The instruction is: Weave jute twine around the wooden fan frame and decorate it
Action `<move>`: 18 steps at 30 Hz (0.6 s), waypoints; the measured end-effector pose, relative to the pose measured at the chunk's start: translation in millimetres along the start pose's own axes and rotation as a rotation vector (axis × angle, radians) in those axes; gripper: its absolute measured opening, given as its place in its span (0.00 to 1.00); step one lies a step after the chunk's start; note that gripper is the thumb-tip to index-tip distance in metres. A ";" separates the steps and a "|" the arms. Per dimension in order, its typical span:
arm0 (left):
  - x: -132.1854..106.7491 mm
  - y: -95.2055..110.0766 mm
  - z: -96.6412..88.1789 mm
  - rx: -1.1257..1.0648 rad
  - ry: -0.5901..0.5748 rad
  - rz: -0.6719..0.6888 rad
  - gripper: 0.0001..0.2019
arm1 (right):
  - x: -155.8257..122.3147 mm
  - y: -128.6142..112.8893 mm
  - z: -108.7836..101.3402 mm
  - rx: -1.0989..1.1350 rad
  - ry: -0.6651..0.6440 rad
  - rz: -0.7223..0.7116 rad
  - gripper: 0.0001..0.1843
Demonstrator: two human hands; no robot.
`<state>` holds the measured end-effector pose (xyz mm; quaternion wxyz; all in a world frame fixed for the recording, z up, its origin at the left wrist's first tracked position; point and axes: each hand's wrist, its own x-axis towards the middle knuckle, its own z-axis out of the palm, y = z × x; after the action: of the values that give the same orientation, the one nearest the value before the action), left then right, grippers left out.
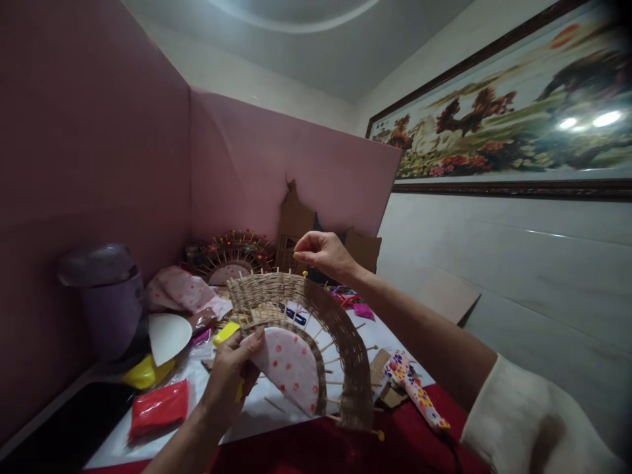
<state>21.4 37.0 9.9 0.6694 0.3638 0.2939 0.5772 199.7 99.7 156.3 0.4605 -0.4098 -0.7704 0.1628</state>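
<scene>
Woven half-round [340, 342] is standing tilted on edge over the table [257, 411], close in front of you. Its lower end is reaching down to the red cloth [345, 454], though I cannot tell whether it is touching. Its straight side, the long axis, is running from far left down toward near right. The arched rim is bulging up and away to the right, with the spotted fabric centre [291, 368] facing you.

Your left hand [230, 378] is clamping that centre at the straight side, thumb lying across the fabric. Your right hand [323, 253] is hovering just above the top of the arch with fingertips pinched together; what, if anything, is between them is too small to tell.

Thin wooden spokes [340, 361] are poking out past the weave. The risk, as I judge it, is sitting there. Pressing on the rim while you are gripping one side only could bend or snap a spoke, or let the outer rows slide off the bare tips.

A spotted tool [415, 388] is lying just to the right. A red packet [158, 408], a yellow packet [143, 374] and a purple pot [106, 296] are sitting to the left, and a second fan-shaped piece [232, 253] is leaning near the pink partition [276, 164].
</scene>
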 end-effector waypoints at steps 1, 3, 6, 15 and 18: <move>0.2 -0.6 -0.6 0.007 -0.004 0.000 0.15 | 3.1 0.8 2.4 -0.018 -0.014 -0.017 0.04; 0.4 -1.6 -1.3 0.014 -0.009 -0.008 0.15 | 8.4 0.4 7.7 -0.042 -0.039 -0.029 0.05; 0.9 -2.7 -1.9 0.018 -0.002 -0.022 0.16 | 14.3 -4.6 16.5 -0.106 -0.048 -0.039 0.04; 0.8 -5.1 -3.4 0.047 -0.017 -0.011 0.16 | 24.6 -8.6 38.4 -0.180 -0.178 -0.075 0.04; 0.1 -4.9 -2.7 0.045 -0.020 -0.020 0.16 | 27.2 -6.4 40.5 -0.176 -0.209 -0.049 0.06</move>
<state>22.0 37.1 4.3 0.6695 0.3816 0.3038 0.5602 155.9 122.1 154.8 0.3437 -0.4105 -0.8352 0.1255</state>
